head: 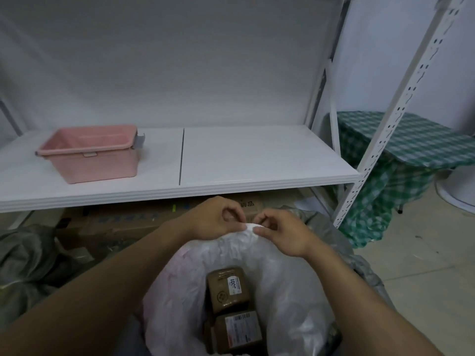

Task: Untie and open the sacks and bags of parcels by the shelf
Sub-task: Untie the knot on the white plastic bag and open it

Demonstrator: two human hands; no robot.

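I'm crouched in front of the shelf (257,160) with the white plastic bag (282,291) right under me, between my forearms, and both hands are working its far edge. My left hand (218,222) has thumb and forefinger curled in and pinched on the bunched plastic (249,228). My right hand (285,233) does the same from the other side, so our fingertips nearly meet on that twisted little peak, while the other fingers are loosely curled and hold nothing. I take this to be the untying step on this bag. Whether a knot is left in that bunch I cannot tell — the plastic is too crumpled there. Nearer to me the bag gapes, and two brown parcels (228,289) with labels lie in it, one in front of the other. Next, I judge, I should tease the two pinches apart gently and sideways, since thin film tears if yanked, then spread the mouth wide. Grey sacks wait on either side — one to my left (28,260) and one behind the bag on my right (321,222).
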